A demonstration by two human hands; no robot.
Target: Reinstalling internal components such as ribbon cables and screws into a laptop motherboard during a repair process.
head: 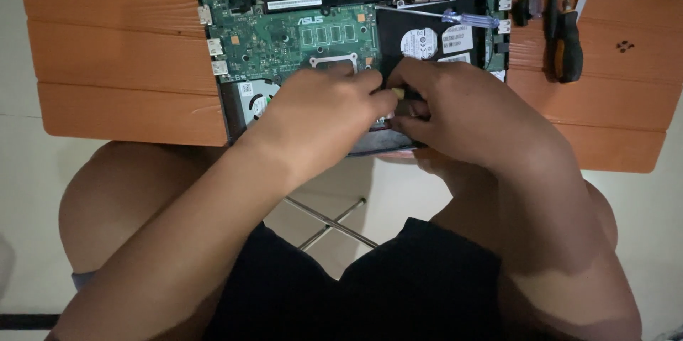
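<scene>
left hand [324,109] – pinching yellow part [398,92] | right hand [445,109] – curled, grip unclear | open laptop [299,35]

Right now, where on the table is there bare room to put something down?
The orange table is bare left of the opened laptop. Right of it, pliers crowd the top; planks below them are free. The left hand and right hand crowd the laptop's near edge.

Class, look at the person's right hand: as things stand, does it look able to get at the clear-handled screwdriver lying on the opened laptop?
Probably yes. The right hand is just below the clear-handled screwdriver, with only the flat drive between them; but its fingers are busy on a small yellow part.
</scene>
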